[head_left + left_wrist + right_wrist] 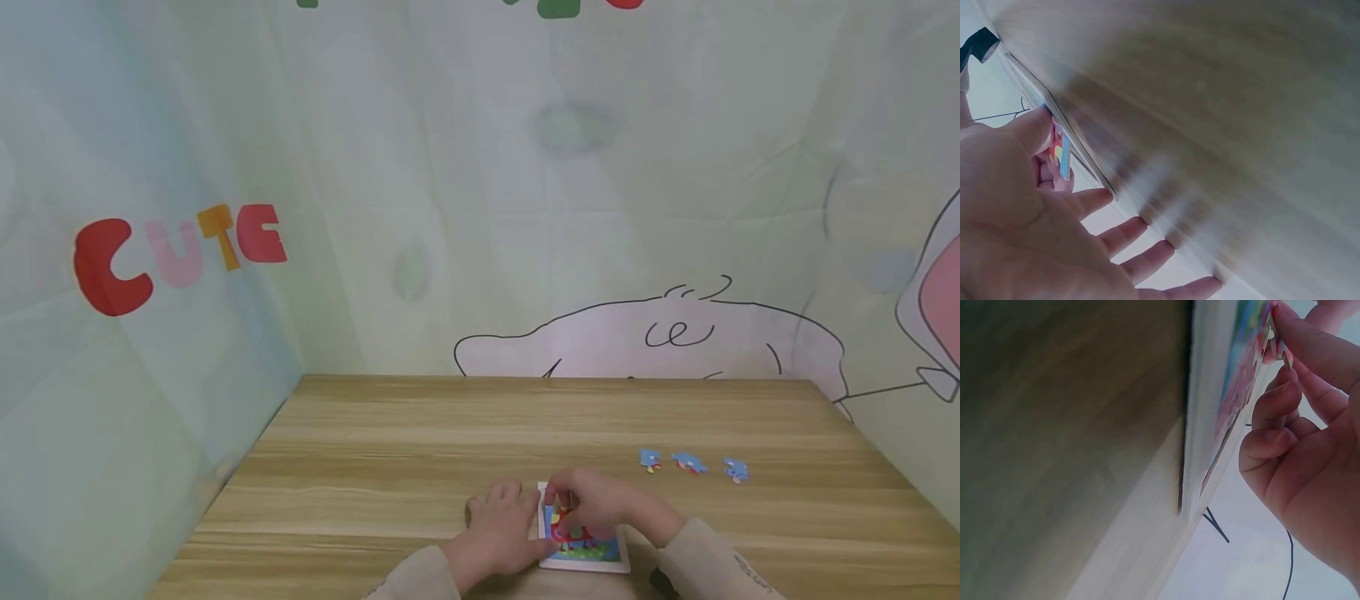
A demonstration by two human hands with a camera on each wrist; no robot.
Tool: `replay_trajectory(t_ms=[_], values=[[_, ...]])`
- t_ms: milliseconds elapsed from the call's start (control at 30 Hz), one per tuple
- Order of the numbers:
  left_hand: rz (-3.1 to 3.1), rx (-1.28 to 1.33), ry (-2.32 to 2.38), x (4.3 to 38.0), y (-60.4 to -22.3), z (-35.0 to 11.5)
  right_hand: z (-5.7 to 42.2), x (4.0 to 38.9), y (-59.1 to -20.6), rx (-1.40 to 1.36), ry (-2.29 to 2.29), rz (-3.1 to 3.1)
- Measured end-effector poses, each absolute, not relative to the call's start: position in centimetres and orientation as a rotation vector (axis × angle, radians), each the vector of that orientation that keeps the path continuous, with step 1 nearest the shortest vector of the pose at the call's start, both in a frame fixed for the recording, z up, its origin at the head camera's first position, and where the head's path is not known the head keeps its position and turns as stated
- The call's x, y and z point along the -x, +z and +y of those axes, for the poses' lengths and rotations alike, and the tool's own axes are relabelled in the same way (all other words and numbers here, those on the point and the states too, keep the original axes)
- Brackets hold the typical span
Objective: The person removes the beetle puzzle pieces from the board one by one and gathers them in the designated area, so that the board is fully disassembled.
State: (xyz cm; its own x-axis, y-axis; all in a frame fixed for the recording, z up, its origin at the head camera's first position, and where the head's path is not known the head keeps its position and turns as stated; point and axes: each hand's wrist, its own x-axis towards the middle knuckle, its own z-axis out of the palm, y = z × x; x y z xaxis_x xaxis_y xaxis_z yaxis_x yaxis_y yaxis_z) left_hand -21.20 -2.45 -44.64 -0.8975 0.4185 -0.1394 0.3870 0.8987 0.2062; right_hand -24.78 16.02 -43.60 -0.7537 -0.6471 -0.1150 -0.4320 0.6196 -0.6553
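Note:
A white-framed jigsaw puzzle board (585, 568) lies near the front of the table, its picture red, blue and green. My left hand (501, 533) rests at its left side, fingers spread straight on the tabletop and thumb on the board's edge. Over the board's upper left part, my right hand (596, 498) pinches a puzzle piece (1060, 153) between curled fingers. In the left wrist view this piece shows red, yellow and blue and stands tilted up from the board. The right fingers partly hide the picture in the head view.
Three loose blue puzzle pieces lie in a row to the right, beyond the board: one at left (650, 460), one in the middle (688, 462), one at right (736, 470). A printed cloth wall (480, 208) rises behind the wooden table (360, 467).

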Motion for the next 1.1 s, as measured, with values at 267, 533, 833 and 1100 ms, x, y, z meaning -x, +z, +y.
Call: replay_trajectory(t_ms=[267,533,833,1100], values=[[2.890,-0.618,0.262,21.1,-44.7,-2.5,16.1,24.8,-43.4,0.881,-0.904,2.485],[2.895,-0.613,0.241,21.1,-44.6,-2.4,16.4,24.8,-43.5,0.923,-0.959,2.447],[2.888,-0.608,0.257,21.2,-44.7,-2.3,17.2,25.1,-43.9,0.968,-0.958,2.420],[2.890,-0.605,0.237,21.3,-44.8,-2.3,17.2,24.9,-43.6,0.970,-0.966,2.412]])
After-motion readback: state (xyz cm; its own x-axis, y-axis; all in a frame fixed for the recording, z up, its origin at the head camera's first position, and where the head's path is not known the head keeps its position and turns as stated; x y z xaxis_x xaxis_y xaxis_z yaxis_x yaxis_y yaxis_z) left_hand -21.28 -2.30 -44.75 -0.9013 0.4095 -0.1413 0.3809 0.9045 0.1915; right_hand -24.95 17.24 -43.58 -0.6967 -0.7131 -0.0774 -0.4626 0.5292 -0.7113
